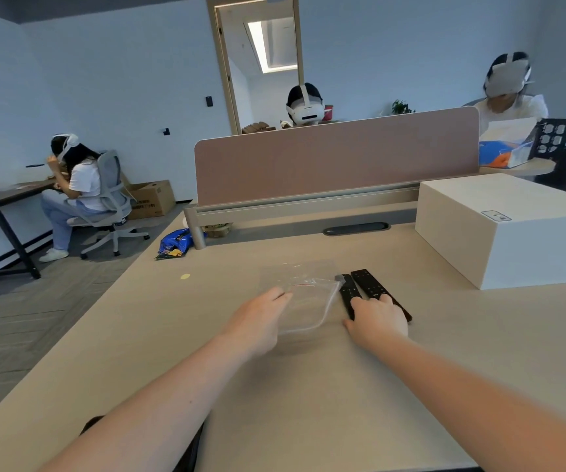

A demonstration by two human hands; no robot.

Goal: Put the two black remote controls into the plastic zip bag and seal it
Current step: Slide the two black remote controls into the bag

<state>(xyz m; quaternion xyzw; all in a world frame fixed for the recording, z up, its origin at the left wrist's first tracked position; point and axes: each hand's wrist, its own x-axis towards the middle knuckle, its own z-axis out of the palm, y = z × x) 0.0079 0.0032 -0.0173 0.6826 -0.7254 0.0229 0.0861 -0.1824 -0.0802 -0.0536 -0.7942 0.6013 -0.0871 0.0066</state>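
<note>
A light wooden desk (pixel 275 386). The left hand (pixel 257 321) grips the left edge of a clear plastic zip bag (pixel 305 301), lifting it slightly. Just right of the bag, two black remotes (pixel 363 289) lie side by side; the right hand (pixel 378 320) rests on their near ends, fingers curled. A white box (pixel 513 229) sits beyond that hand.

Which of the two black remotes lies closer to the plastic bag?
The shorter-looking black remote control on the left, right beside the clear plastic zip bag; the other black remote control lies on its far side.

Two bare forearms, no sleeves visible.
</note>
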